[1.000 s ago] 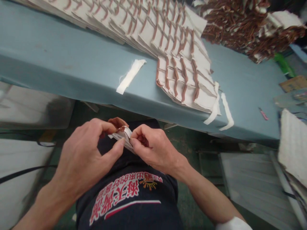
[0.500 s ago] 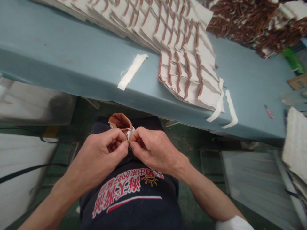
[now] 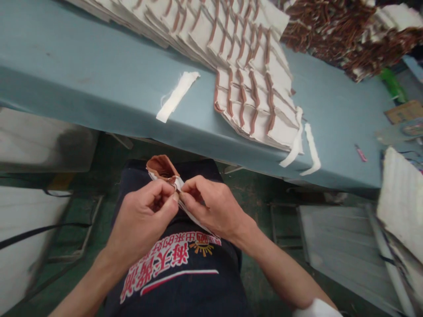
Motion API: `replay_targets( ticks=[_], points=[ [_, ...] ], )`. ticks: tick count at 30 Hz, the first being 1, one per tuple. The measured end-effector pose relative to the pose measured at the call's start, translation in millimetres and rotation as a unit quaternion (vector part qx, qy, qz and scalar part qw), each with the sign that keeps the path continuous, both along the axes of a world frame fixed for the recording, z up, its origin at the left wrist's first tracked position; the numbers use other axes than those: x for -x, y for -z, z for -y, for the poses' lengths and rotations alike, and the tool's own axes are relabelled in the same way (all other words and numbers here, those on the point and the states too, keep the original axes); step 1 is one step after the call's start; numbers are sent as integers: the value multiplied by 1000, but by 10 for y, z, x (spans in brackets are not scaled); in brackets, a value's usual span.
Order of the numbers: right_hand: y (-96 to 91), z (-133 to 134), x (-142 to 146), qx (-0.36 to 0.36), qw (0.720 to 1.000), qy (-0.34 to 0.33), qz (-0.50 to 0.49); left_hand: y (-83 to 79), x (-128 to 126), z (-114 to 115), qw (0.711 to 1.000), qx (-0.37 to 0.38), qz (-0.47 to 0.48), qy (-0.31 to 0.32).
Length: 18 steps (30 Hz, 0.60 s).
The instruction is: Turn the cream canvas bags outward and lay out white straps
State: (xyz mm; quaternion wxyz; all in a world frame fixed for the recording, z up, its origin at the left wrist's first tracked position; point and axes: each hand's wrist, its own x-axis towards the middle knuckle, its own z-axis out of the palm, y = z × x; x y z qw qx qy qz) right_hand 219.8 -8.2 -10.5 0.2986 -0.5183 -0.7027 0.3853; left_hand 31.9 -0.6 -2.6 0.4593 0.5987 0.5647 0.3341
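Over the lap, a small fabric piece point(image 3: 163, 166), brown on one face and white along its edge, is pinched between both hands. My left hand point(image 3: 148, 207) grips its near edge between thumb and forefinger. Fingertips of my right hand point(image 3: 211, 204) press on the same edge, almost touching the left ones. A white strip of the cloth runs down under the right hand. Exactly what the fingertips work on is hidden. Beneath the hands lies a dark apron point(image 3: 178, 281) with red and white lettering.
Stacked white pieces with brown edging point(image 3: 244, 97) cover part of the blue table point(image 3: 109, 88). White strips point(image 3: 178, 97) lie near its front edge. A brown fabric heap point(image 3: 333, 35), a small pink tool point(image 3: 361, 153) and a green object point(image 3: 393, 86) are at right. Pale bins point(image 3: 333, 246) flank the lap.
The view has shifted slightly, so the table appears a little further left. My right hand has eased slightly away from the left, and more of the white cloth strip shows beneath it.
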Motion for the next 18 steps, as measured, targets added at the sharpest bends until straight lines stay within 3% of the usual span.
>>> replay_targets(
  ticks=[3,6,13,16,18],
  points=[
    [-61,14,-33,-124,983,-42,130,-51,32,28,993,-92,-71,30],
    [-95,49,-21,-156,969,-36,187,-44,35,67,984,-138,-97,56],
    [-284,8,-47,-65,961,-82,256,-79,-5,76,969,-185,-113,115],
    [-312,-61,-75,-14,977,-68,203,-68,-30,88,978,-156,-91,106],
    [-273,-106,-84,57,990,-53,119,-12,-57,97,992,-81,-49,80]
  ],
)
